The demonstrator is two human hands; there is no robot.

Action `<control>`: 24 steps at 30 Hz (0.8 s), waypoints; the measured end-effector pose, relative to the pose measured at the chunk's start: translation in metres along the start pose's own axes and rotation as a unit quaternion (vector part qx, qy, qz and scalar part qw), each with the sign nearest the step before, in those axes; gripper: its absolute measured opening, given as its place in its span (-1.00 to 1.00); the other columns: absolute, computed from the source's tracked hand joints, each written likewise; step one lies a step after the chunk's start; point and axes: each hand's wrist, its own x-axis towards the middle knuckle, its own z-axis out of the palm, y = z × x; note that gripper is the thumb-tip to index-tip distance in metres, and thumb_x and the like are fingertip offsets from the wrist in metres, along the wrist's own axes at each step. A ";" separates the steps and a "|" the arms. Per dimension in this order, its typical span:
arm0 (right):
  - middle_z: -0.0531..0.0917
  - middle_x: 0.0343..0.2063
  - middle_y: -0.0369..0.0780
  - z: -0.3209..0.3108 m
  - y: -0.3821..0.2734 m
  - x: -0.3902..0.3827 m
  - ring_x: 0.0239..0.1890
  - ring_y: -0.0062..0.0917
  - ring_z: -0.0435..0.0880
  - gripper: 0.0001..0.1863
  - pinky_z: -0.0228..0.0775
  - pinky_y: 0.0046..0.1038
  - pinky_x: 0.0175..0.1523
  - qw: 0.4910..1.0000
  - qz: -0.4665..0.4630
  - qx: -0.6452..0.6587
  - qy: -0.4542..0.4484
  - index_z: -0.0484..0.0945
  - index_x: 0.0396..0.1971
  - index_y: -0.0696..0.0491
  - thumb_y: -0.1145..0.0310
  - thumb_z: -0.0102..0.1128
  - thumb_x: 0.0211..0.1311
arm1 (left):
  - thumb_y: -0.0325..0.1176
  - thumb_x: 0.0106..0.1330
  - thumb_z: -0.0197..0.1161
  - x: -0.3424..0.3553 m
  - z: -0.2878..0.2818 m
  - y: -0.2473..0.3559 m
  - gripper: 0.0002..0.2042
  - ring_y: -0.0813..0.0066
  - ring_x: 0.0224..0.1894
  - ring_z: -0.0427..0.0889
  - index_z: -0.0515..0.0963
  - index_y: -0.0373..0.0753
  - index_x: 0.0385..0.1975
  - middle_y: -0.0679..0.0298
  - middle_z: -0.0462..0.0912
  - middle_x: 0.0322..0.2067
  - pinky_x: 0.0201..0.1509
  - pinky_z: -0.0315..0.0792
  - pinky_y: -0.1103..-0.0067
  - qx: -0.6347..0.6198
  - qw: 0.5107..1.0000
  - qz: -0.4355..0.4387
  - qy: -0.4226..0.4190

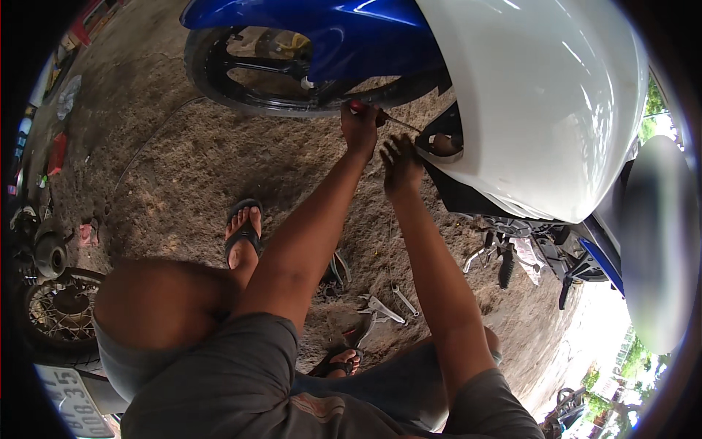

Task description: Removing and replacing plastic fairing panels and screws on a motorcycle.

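A motorcycle's white fairing (541, 110) fills the upper right, with a blue front fender (373, 44) and a black front wheel (241, 99) to its left. My left hand (358, 135) is closed round the red handle of a screwdriver (398, 122). Its thin shaft points right, and the tip meets the dark lower corner of the fairing beside an opening (443, 144). Just below that tip is my right hand (403, 170), its fingers spread and nothing visible in them. Whether those fingertips touch the fairing's edge is hard to make out.
Metal brackets (382, 309) and a wrench-like tool (405, 301) lie on the rough ground between my feet. A foot peg (505, 267) juts out under the motorcycle. At the left are another spoked wheel (66, 311), a red container (57, 154) and a plastic bag (69, 96).
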 end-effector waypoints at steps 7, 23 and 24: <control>0.41 0.30 -0.08 -0.007 0.021 0.056 0.37 -0.33 0.36 -0.43 0.19 -0.28 0.48 0.982 0.031 0.187 0.019 0.15 0.46 0.08 0.14 -0.09 0.61 | -0.47 0.37 0.35 0.003 0.002 -0.004 -0.63 0.29 -0.32 0.78 0.29 -0.35 0.01 0.00 0.65 -0.25 -0.23 0.72 0.41 0.015 1.000 -0.008 -0.005; 0.62 0.06 -0.17 0.006 0.017 0.071 0.16 -0.39 0.58 -0.63 0.45 -0.40 0.31 0.960 0.069 0.258 0.078 0.52 0.07 0.08 0.11 0.12 0.51 | -0.43 0.33 0.40 0.004 -0.003 -0.013 -0.58 0.29 -0.24 0.78 0.32 -0.33 0.05 -0.04 0.60 -0.13 -0.21 0.72 0.43 0.055 0.998 0.005 0.013; 0.62 0.06 -0.17 0.007 0.016 0.071 0.15 -0.39 0.59 -0.63 0.47 -0.40 0.30 0.959 0.070 0.263 0.080 0.53 0.06 0.08 0.11 0.14 0.51 | -0.42 0.33 0.41 0.004 -0.002 -0.013 -0.57 0.29 -0.24 0.78 0.32 -0.34 0.05 -0.03 0.60 -0.14 -0.20 0.72 0.44 0.048 0.999 0.006 0.010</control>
